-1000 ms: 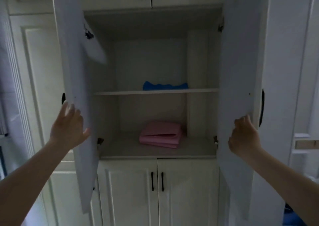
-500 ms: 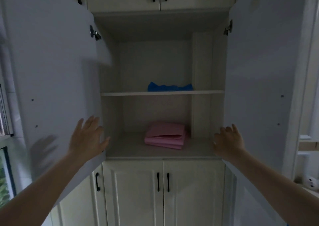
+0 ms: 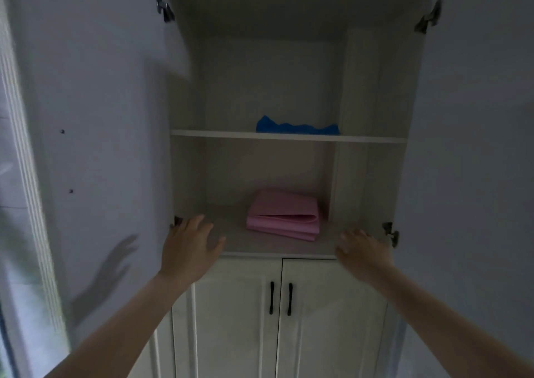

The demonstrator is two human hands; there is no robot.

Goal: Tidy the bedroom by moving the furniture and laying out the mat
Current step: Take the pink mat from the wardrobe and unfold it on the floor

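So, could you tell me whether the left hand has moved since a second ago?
Yes: the left hand has left the door edge and now reaches inward over the lower shelf.

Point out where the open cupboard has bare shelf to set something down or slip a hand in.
Lower shelf: bare left of the folded pink mat, where the left hand reaches, and along the front edge toward the right hand. Upper shelf: bare left of the blue cloth. Tightest spot: between the mat and the upright panel on its right.
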